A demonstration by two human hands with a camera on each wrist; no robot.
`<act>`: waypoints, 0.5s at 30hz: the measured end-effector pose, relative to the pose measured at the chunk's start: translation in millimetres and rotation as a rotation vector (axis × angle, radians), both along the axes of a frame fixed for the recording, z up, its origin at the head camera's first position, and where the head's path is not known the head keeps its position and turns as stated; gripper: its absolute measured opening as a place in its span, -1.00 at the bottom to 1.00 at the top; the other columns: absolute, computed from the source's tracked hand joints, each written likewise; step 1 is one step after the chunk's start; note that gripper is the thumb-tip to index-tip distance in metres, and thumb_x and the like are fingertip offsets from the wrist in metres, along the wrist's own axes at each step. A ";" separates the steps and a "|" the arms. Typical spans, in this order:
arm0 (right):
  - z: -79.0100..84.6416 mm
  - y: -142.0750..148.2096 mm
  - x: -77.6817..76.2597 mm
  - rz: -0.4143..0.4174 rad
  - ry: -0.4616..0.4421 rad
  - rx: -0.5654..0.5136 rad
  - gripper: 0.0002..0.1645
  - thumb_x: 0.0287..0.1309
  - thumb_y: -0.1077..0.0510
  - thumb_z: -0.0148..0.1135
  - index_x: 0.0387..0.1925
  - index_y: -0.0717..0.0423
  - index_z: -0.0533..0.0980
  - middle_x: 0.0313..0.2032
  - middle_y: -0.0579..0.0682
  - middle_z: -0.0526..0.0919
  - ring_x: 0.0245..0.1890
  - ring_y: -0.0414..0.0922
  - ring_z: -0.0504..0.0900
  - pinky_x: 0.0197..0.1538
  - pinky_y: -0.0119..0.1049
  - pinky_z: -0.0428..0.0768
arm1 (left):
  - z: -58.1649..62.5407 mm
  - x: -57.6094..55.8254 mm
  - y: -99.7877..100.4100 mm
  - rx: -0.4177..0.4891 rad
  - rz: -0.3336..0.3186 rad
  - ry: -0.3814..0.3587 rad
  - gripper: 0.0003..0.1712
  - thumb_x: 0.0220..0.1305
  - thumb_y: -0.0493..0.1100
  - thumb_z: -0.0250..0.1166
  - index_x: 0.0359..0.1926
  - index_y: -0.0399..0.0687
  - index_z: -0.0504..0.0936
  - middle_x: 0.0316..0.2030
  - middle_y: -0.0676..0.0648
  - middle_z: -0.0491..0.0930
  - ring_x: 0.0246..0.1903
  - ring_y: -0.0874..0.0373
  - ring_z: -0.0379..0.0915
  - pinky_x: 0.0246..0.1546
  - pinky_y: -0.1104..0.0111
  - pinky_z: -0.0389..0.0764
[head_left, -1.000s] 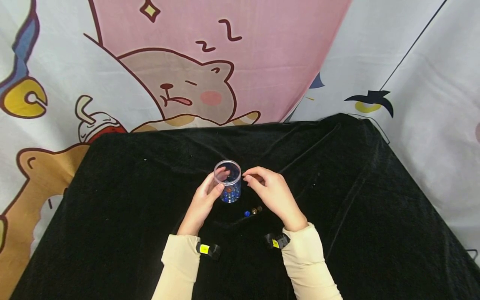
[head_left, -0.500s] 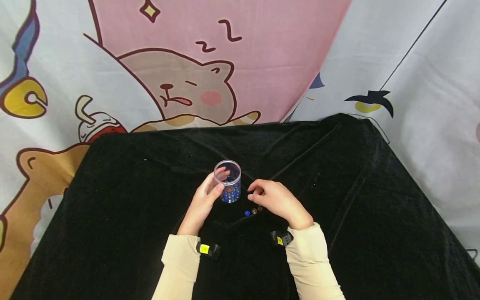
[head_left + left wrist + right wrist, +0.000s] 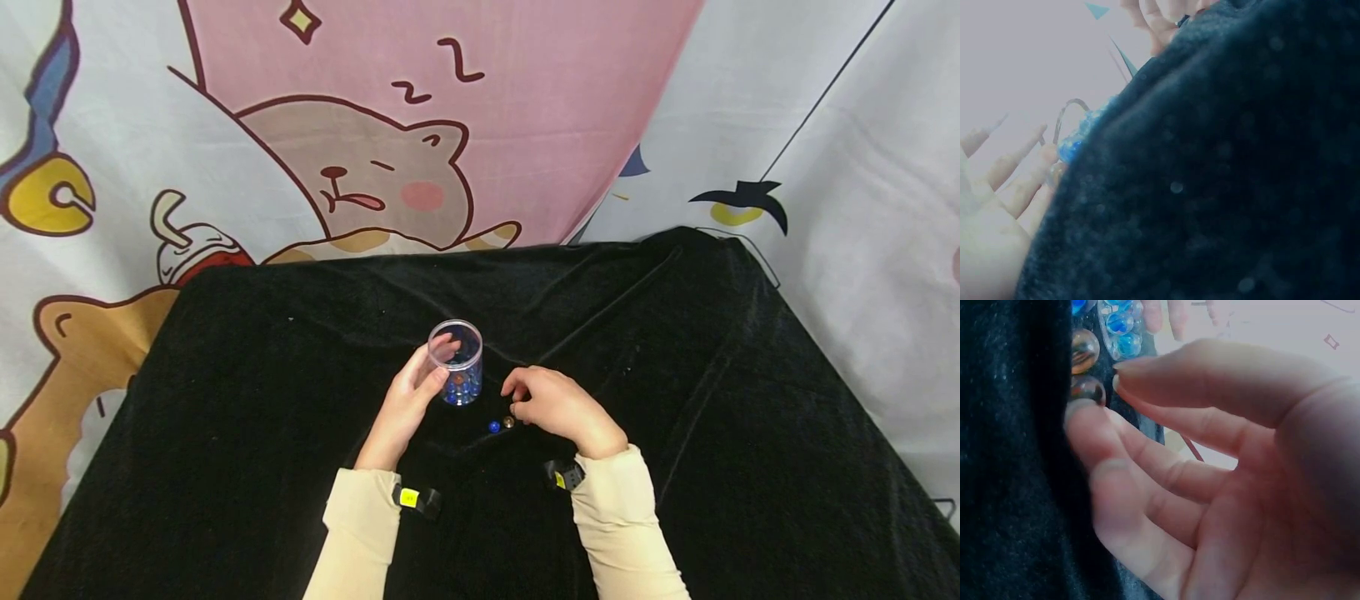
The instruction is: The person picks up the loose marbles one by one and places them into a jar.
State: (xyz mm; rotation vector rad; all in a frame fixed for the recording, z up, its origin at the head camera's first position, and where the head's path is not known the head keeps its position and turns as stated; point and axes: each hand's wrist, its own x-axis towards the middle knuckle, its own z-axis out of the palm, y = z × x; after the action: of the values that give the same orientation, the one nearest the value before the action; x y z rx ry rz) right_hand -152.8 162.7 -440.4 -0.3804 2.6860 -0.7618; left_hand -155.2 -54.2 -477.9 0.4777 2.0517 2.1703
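My left hand grips a clear plastic jar from its left side, thumb in front and fingers behind. Blue marbles and a reddish one fill the lower part of the jar. Right of it, my right hand is low over the cloth with bent fingers. In the right wrist view a fingertip is right at a dark brown marble, while the opposite digit stands apart from it. That marble is hidden by the hand in the head view. Beside it lie an amber marble and a blue marble.
A black velvety cloth with soft folds covers the table. Behind it hangs a curtain printed with cartoon animals. Both wrists wear dark camera straps over cream sleeves.
My right hand has moved from beside the jar's rim down and slightly right to the loose marbles, its fingers spreading apart. The left hand and jar have stayed put.
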 end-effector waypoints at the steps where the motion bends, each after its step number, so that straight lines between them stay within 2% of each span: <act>1: 0.1 -0.2 0.2 0.011 0.010 0.013 -0.76 -0.10 0.20 0.22 -0.28 -0.01 0.53 -0.50 -0.16 0.47 -0.54 -0.24 0.43 -0.42 -0.32 0.40 | 3.1 1.2 0.1 0.003 -0.001 -0.002 -0.49 0.31 -0.12 0.01 0.26 -0.09 0.21 0.18 -0.17 0.30 0.22 0.02 0.13 0.17 0.06 0.13; 3: 0.4 -0.8 0.7 0.024 0.021 0.029 -0.75 -0.14 0.21 0.25 -0.30 -0.02 0.53 -0.47 -0.15 0.47 -0.50 -0.22 0.40 -0.39 -0.31 0.39 | 8.6 3.6 0.5 0.010 -0.004 -0.006 -0.49 0.31 -0.13 0.01 0.25 -0.12 0.20 0.18 -0.19 0.29 0.22 0.01 0.13 0.18 0.05 0.11; 7: -1.0 -2.3 0.9 0.036 0.032 0.041 -0.73 -0.16 0.20 0.31 -0.30 -0.04 0.53 -0.44 -0.15 0.47 -0.46 -0.21 0.39 -0.35 -0.31 0.39 | 8.3 3.5 0.0 0.003 -0.005 -0.011 -0.49 0.31 -0.11 0.01 0.26 -0.11 0.20 0.19 -0.19 0.29 0.22 0.01 0.13 0.18 0.03 0.10; 15: -5.7 -6.1 -0.3 0.083 0.079 0.042 -0.75 -0.13 0.24 0.30 -0.32 -0.04 0.54 -0.49 -0.17 0.46 -0.47 -0.24 0.39 -0.35 -0.32 0.39 | -12.6 -5.3 -1.3 0.004 0.000 0.008 -0.49 0.29 -0.04 0.04 0.24 0.04 0.24 0.17 -0.05 0.34 0.20 0.13 0.17 0.18 0.09 0.13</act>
State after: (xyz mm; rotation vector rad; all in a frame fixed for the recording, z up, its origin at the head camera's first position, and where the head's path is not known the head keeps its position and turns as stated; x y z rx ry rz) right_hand -153.1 156.6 -446.2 -0.5189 2.7351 -0.6787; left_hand -160.5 -55.5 -490.5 0.4871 2.0516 2.1770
